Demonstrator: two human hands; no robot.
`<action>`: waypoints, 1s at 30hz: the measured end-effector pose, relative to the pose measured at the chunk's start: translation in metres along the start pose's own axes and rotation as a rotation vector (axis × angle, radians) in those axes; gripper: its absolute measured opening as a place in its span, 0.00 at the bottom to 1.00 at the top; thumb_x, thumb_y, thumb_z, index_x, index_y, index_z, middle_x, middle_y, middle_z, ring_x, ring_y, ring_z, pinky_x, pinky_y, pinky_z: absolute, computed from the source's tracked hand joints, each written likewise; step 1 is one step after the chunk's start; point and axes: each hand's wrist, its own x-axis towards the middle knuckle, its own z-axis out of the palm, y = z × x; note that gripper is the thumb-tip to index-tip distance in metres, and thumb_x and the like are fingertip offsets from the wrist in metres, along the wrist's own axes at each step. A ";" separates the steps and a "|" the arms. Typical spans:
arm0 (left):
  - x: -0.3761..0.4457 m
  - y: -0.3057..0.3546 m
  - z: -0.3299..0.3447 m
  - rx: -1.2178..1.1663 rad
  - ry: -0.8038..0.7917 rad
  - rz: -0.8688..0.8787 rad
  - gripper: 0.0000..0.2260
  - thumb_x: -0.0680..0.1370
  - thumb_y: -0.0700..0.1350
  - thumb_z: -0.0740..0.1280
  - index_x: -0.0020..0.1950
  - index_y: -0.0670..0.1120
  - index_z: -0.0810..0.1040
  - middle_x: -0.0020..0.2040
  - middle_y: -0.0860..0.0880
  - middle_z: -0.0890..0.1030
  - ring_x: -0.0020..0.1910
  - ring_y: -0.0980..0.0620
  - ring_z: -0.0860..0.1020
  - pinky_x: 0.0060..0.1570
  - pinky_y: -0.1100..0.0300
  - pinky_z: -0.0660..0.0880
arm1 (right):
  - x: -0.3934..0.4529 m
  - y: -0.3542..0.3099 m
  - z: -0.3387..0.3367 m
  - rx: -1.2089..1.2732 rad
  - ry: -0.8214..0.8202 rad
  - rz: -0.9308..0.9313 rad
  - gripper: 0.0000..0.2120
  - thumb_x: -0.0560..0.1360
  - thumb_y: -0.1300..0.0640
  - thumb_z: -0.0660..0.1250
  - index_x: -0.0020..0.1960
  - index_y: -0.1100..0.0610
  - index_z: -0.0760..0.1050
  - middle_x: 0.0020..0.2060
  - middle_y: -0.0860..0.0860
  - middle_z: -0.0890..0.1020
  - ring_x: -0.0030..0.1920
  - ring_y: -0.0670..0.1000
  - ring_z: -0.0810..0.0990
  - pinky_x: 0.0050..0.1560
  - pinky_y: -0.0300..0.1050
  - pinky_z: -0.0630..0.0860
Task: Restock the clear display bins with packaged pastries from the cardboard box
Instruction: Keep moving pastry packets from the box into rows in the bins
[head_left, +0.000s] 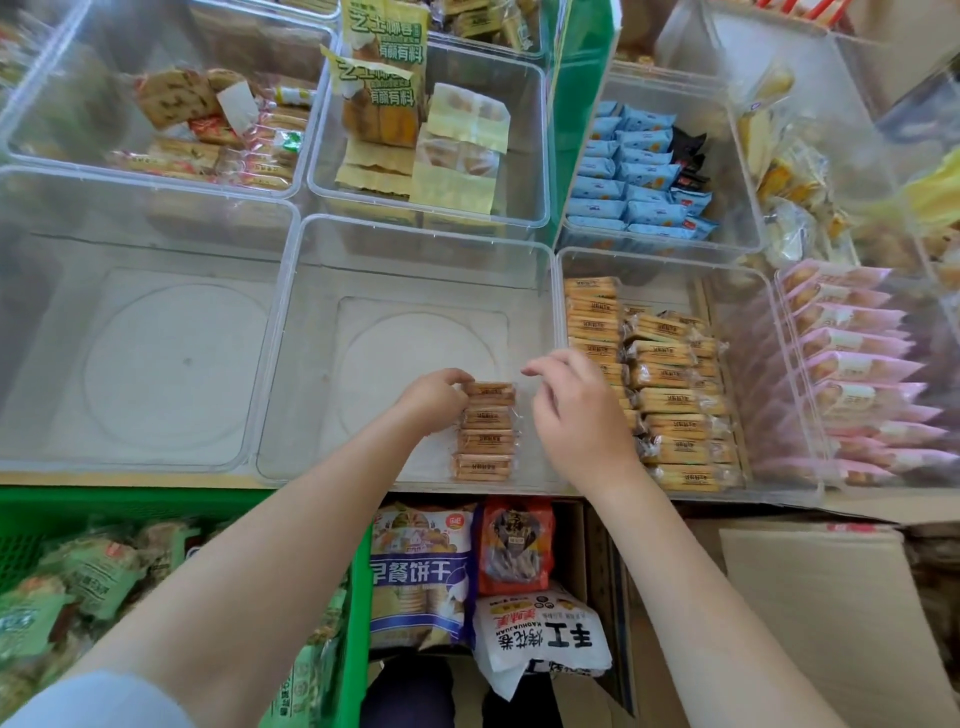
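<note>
Our left hand (434, 397) curled, fingertips pinching top pastry pack (489, 393) in small row (485, 434) at near edge of middle clear bin (311, 291). Our right hand (574, 410) just beside row, fingers loose, holding nothing. Cardboard box (810, 597) down below bins.

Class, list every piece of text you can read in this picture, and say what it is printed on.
"早餐饼干": blue biscuit bag, below the bins.
"手工" and "KAOHUAJUAN", seen upside down: white snack bag.
"有颜有料": green-and-yellow packets, in a rear bin.
Small pastry packs beside the left hand: print too small to read.
</note>
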 end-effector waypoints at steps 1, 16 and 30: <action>-0.001 0.001 0.001 0.097 0.019 0.017 0.19 0.82 0.42 0.57 0.71 0.53 0.73 0.61 0.46 0.77 0.51 0.47 0.76 0.46 0.56 0.75 | -0.009 0.005 -0.006 -0.002 0.065 0.010 0.12 0.78 0.66 0.62 0.59 0.60 0.80 0.55 0.53 0.77 0.56 0.52 0.75 0.58 0.50 0.75; -0.168 0.179 0.197 0.105 0.126 0.742 0.08 0.82 0.48 0.64 0.60 0.51 0.79 0.57 0.50 0.77 0.55 0.51 0.76 0.56 0.52 0.74 | -0.177 0.126 -0.191 0.106 0.714 0.502 0.11 0.79 0.64 0.61 0.54 0.56 0.81 0.49 0.47 0.82 0.50 0.43 0.77 0.52 0.29 0.72; -0.167 0.208 0.346 0.141 0.124 0.548 0.29 0.81 0.39 0.59 0.77 0.63 0.57 0.74 0.54 0.65 0.55 0.56 0.72 0.39 0.58 0.77 | -0.237 0.360 -0.166 0.279 0.027 1.257 0.28 0.82 0.53 0.63 0.79 0.59 0.59 0.75 0.57 0.67 0.73 0.59 0.68 0.72 0.52 0.66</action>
